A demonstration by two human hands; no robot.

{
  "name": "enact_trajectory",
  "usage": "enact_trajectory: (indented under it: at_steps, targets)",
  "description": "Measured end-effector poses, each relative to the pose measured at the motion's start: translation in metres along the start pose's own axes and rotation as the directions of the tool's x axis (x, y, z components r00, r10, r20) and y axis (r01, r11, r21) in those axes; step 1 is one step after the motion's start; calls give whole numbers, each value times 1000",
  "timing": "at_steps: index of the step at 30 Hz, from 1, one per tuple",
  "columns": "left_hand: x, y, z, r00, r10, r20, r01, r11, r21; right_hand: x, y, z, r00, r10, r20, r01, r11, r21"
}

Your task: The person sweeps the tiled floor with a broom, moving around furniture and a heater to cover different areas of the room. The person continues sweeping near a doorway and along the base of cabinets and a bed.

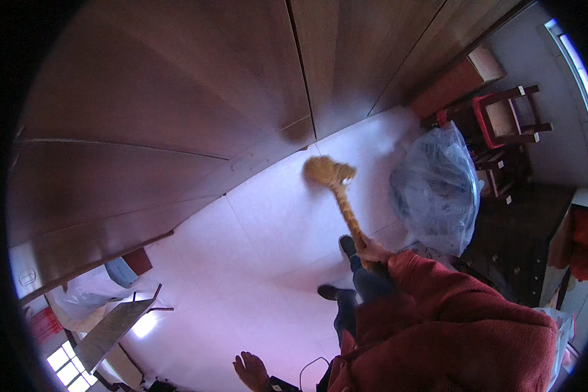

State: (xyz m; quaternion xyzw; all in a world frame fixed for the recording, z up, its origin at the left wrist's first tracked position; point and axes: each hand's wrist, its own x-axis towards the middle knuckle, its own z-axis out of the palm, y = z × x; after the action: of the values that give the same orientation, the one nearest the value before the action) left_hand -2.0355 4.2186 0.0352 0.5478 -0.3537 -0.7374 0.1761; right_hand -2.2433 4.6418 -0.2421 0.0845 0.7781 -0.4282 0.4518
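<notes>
A yellow-brown straw broom (347, 204) slants out over the pale floor, its bushy head close to the foot of the wooden cabinets. My right hand (374, 252) is closed around the near end of its handle, at the cuff of a red sleeve. There is a small white patch near where the head meets the handle. Low in the view, my left hand (251, 370) hangs away from the broom with its fingers spread and nothing in them. Both of my dark shoes stand on the floor below the handle.
Tall brown wooden cabinets (176, 85) line the far and left side. On the right are a large bundle in clear plastic (434, 186), stacked wooden stools (503, 117) and a dark chest (513, 242). A tilted board on thin legs (117, 330) stands lower left, near plastic-wrapped things.
</notes>
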Motion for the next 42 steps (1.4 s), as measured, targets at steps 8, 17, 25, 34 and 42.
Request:
enact_trajectory:
  at_steps: [8, 17, 25, 34, 42]
  targets:
    - [21, -21, 8, 978, -44, -202, 22, 994, -110, -44, -88, -60, 991, -109, 80, 94, 981, 171]
    - [3, -25, -75, 973, -171, -152, 121, 948, -295, 44, -102, -83, 994, -84, -70, 85, 996, 7]
    - [-8, -42, -113, 986, -120, -112, 80, 947, -311, 34, -56, 9, 992, -122, 38, 116, 984, 135]
    - [-16, -33, -90, 975, -87, -204, -5, 909, -416, -21, -80, 13, 862, -1, 506, -52, 995, 89]
    - [-27, -40, -120, 963, -89, -255, -50, 870, -491, -49, -142, 6, 932, -90, 351, -69, 906, 417]
